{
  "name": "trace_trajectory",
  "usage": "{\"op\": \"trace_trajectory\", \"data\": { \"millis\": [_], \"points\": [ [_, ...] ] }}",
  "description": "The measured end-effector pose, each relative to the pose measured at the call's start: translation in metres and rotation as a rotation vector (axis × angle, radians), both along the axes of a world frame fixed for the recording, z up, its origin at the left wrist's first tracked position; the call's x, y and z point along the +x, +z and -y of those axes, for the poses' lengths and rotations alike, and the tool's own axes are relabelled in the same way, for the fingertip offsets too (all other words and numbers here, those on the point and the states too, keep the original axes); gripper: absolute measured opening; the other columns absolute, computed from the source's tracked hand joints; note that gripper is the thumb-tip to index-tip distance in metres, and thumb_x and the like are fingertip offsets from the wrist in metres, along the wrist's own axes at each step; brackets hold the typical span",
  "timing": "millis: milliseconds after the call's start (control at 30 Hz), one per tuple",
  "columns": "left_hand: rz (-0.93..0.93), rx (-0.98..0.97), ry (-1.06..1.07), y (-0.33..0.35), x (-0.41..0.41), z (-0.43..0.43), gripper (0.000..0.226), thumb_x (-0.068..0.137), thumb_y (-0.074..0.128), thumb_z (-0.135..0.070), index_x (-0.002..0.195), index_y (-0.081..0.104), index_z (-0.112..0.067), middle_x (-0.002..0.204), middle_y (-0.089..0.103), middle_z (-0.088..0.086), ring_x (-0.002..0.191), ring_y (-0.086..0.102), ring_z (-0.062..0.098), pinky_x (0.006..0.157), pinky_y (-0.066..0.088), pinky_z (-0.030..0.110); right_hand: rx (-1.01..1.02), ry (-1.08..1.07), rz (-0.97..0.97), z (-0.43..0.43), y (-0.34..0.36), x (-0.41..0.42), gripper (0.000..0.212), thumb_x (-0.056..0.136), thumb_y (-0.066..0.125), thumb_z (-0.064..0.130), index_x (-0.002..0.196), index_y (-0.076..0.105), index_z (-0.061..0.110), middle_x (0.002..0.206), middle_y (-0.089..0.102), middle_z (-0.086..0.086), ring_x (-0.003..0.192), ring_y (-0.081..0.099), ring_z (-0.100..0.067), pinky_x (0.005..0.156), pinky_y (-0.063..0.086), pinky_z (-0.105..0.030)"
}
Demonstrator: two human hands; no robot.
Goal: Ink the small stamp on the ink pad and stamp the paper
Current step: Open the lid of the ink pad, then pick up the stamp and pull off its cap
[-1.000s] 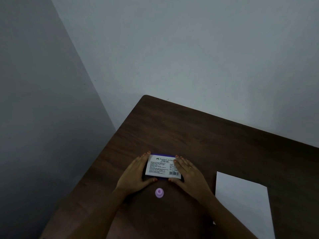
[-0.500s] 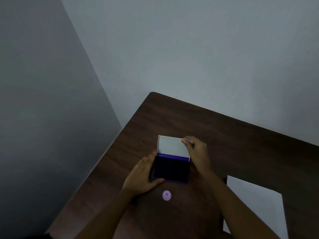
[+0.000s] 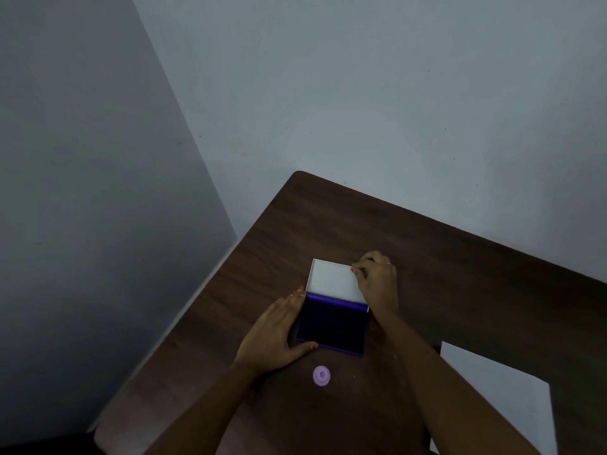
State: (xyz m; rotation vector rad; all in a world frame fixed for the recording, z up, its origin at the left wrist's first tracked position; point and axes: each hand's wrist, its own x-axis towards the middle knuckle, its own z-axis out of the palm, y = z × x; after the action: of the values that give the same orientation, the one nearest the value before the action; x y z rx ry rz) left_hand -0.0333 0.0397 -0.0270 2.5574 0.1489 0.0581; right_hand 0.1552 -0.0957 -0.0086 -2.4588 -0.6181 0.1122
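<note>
Dark wood table (image 3: 460, 257), its corner set against pale walls (image 3: 361, 93). Ink pad (image 3: 331, 326) lies open near the table's middle: purple tray with a dark inked face, flat on the wood; white lid (image 3: 333, 280) hinged up along the far edge, its pale inside facing the camera. Left hand (image 3: 276, 333) lies against the tray's left side, fingers straight along that edge and thumb tip touching the near-left corner, steadying the tray rather than closing round it. Right hand (image 3: 377, 284) is at the lid's far right corner, fingertips pinched on that corner and holding the lid raised; a ring shows on one finger. Stamp (image 3: 321, 376), small, round, pale purple, stands on the table just in front of the tray, near the left thumb but apart from it; neither hand touches it. Paper (image 3: 492, 399), a white sheet, lies flat at the right, well apart from the pad, partly crossed by the right forearm and cut by the frame's lower edge; no mark can be made out on it.
</note>
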Motion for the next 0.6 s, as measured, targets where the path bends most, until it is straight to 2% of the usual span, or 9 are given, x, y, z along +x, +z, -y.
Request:
{"op": "trace_trajectory", "data": {
  "millis": [133, 200, 333, 533, 600],
  "points": [
    [-0.006, 0.007, 0.006, 0.000, 0.000, 0.000, 0.088, 0.078, 0.052, -0.061, 0.138, -0.007, -0.035, 0.148, 0.003, -0.013, 0.136, 0.008, 0.000, 0.113, 0.003, 0.024, -0.048, -0.015, 0.004, -0.002, 0.004, -0.004, 0.025, 0.084, 0.059, 0.009, 0.108, 0.064, 0.008, 0.117, 0.057, -0.012, 0.113, 0.047, -0.026, 0.101, 0.032, -0.037],
    [-0.014, 0.005, 0.011, -0.001, -0.001, -0.001, 0.088, 0.078, 0.052, -0.062, 0.138, -0.009, -0.037, 0.148, 0.003, -0.014, 0.136, 0.007, -0.001, 0.112, 0.002, 0.023, 0.008, -0.058, 0.008, -0.001, 0.008, -0.011, 0.028, 0.084, 0.059, 0.011, 0.112, 0.061, 0.009, 0.121, 0.055, -0.012, 0.117, 0.045, -0.026, 0.103, 0.031, -0.039],
    [-0.011, -0.018, 0.031, -0.001, -0.001, 0.000, 0.085, 0.078, 0.050, -0.062, 0.139, -0.005, -0.038, 0.150, 0.008, -0.013, 0.135, 0.009, -0.002, 0.110, 0.008, 0.021, 0.109, -0.022, -0.016, 0.006, 0.016, -0.039, 0.020, 0.087, 0.055, 0.015, 0.106, 0.063, 0.011, 0.118, 0.057, -0.010, 0.113, 0.047, -0.022, 0.097, 0.034, -0.031],
    [0.082, -0.060, 0.139, 0.003, -0.005, 0.005, 0.067, 0.086, 0.054, -0.044, 0.141, 0.019, -0.031, 0.150, 0.030, -0.002, 0.131, 0.018, -0.002, 0.107, 0.019, 0.023, 0.142, 0.120, -0.033, 0.024, 0.017, -0.098, 0.015, 0.087, 0.055, 0.011, 0.099, 0.065, 0.010, 0.104, 0.063, -0.009, 0.101, 0.054, -0.018, 0.086, 0.032, -0.019],
    [0.099, -0.064, 0.176, 0.004, -0.008, 0.008, 0.060, 0.088, 0.053, -0.040, 0.140, 0.024, -0.028, 0.149, 0.033, -0.001, 0.132, 0.021, 0.000, 0.108, 0.020, 0.024, 0.132, 0.169, -0.045, 0.030, 0.016, -0.115, 0.017, 0.088, 0.054, 0.012, 0.102, 0.064, 0.011, 0.108, 0.063, -0.008, 0.103, 0.054, -0.017, 0.087, 0.031, -0.018]
  ]
}}
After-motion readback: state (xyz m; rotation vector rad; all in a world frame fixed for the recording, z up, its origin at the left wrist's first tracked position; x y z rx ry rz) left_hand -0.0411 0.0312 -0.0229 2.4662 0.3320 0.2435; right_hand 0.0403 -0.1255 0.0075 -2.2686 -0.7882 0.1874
